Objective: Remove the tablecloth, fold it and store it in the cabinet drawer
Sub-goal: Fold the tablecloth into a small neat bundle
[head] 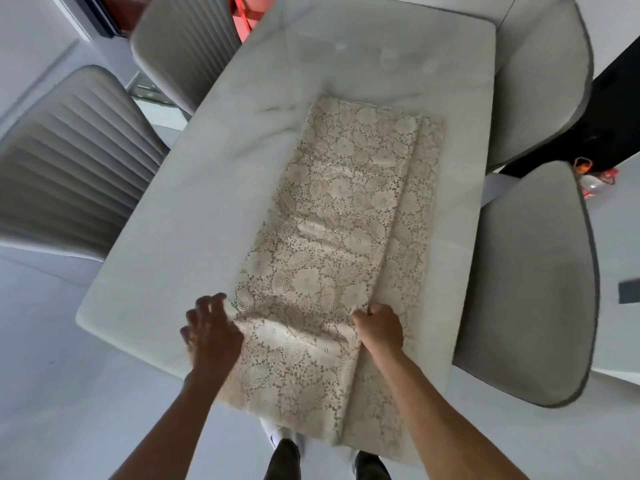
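**Folded tablecloth on worktop, both hands at near end**

The worktop (194, 216) is a pale, marble-look rectangular slab with rounded corners. Four grey upholstered chairs flank it: two ribbed chairs (72, 168) on the left and two smooth-backed chairs (530, 278) on the right. The floor (62, 393) is light grey and glossy. A black panel stands behind the far right chair.

Small orange and red items (597, 176) on the floor at the right are too blurred to identify. The person's dark shoes (284, 460) are cut off by the lower frame edge.

The tablecloth (349, 216) (cream lace, floral pattern) lies folded into a long strip along the worktop, right of centre, its near end hanging over the near edge. The left hand (211, 336) grips the strip's left edge, fingers curled into the fabric. The right hand (379, 329) pinches the edge of the upper layer, with a narrower lower layer exposed just to its right. A raised wrinkle runs between the two hands.
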The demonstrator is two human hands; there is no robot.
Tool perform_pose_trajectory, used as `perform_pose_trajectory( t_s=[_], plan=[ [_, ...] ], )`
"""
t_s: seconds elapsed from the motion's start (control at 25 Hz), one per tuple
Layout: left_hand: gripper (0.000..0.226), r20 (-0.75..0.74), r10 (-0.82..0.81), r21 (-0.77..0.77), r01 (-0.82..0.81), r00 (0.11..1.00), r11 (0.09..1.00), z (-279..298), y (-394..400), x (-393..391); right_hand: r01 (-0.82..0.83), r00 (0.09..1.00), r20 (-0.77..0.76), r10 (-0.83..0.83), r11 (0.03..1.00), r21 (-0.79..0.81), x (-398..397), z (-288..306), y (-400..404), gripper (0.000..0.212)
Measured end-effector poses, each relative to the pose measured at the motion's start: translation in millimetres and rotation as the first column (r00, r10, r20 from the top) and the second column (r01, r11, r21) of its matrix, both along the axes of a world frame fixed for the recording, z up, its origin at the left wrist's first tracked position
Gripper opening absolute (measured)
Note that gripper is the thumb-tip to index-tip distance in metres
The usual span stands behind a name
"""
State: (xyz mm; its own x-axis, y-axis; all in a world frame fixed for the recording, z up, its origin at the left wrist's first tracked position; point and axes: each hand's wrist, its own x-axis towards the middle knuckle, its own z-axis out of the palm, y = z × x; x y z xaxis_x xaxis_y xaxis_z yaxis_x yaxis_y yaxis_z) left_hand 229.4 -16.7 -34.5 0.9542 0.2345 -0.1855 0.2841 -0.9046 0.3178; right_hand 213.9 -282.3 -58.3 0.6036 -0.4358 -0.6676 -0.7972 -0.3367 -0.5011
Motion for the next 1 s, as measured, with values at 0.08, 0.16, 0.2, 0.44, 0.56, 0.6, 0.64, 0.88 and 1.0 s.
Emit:
perform_pose_trajectory(
  t_s=[0.08, 0.16, 0.2, 0.44, 0.56, 0.6, 0.64, 0.88, 1.0],
  plan=[
    [0.040, -0.028, -0.300, 0.001, 0.300, 0.954, 0.954, 7.0, -37.6, -29.6, -0.073, 0.997, -0.016, 0.072, 0.995, -0.075, 2.3, -0.1, -7.9, 0.011],
    [0.055, -0.235, -0.455, -0.095, 0.445, 0.859, 0.890, 3.8, -86.2, -74.6, 0.006, 1.000, 0.011, -0.007, 0.997, 0.083, -1.1, 2.3, -19.7, 0.010],
    [0.063, -0.325, -0.470, -0.108, 0.461, 0.821, 0.881, -1.1, -106.3, -94.1, 0.069, 0.997, 0.029, -0.076, 0.981, 0.183, -3.8, 4.1, -26.3, 0.011],
    [0.076, -0.527, -0.448, -0.032, 0.510, 0.722, 0.860, -26.2, -147.8, -130.3, 0.224, 0.961, 0.035, -0.273, 0.853, 0.472, -9.8, 7.6, -54.6, 0.019],
    [0.067, -0.506, -0.462, -0.048, 0.511, 0.728, 0.858, -26.8, -166.6, -138.3, 0.214, 0.958, 0.075, -0.277, 0.864, 0.457, -19.1, 3.4, -61.8, 0.014],
    [0.057, -0.455, -0.465, -0.030, 0.508, 0.759, 0.861, -24.1, -173.1, -137.3, 0.173, 0.967, 0.115, -0.228, 0.915, 0.364, -22.0, 4.5, -63.1, 0.009],
    [0.047, -0.415, -0.472, -0.020, 0.511, 0.778, 0.860, -21.7, -177.9, -135.1, 0.100, 0.980, 0.145, -0.135, 0.970, 0.222, -24.0, 2.4, -65.7, 0.014],
    [0.039, -0.430, -0.521, -0.154, 0.508, 0.737, 0.847, -14.0, -203.6, -153.0, 0.063, 0.989, 0.123, -0.076, 0.993, 0.101, -34.1, -1.0, -84.2, 0.021],
    [0.039, -0.405, -0.521, -0.216, 0.475, 0.751, 0.853, -11.2, -216.1, -164.9, 0.120, 0.987, 0.089, -0.135, 0.980, 0.156, -44.7, -5.6, -99.2, 0.014]
  ],
)
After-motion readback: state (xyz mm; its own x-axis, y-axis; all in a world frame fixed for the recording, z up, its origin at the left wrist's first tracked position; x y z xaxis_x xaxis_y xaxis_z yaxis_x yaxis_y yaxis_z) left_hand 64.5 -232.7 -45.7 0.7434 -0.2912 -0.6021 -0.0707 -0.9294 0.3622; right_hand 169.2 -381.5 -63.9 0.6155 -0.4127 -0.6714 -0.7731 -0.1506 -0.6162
